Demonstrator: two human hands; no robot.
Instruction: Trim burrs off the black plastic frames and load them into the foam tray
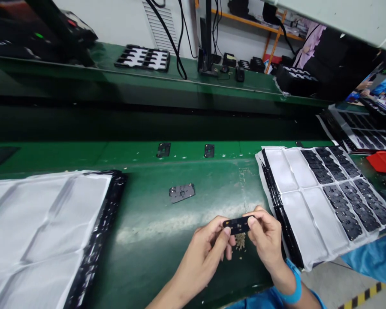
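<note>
Between my two hands, above the green table, I hold a small flat black plastic part (239, 225) with cutouts and gold-coloured spots. My left hand (209, 244) pinches its left end between thumb and fingers. At the other end, my right hand (266, 236) grips it with the thumb on top; a blue band circles that wrist. Under the part, a small heap of tiny tan pieces (240, 242) lies on the table, partly hidden by my hands. A similar black part (182, 193) rests flat beyond my left hand.
On the right, a stack of white-lined trays (302, 214) carries rows of black parts. Another white-lined stack (45, 214) stands at the left. Two black parts (164, 149) (209, 150) lie on the green strip behind. A red scoop-like piece (383, 162) is at far right.
</note>
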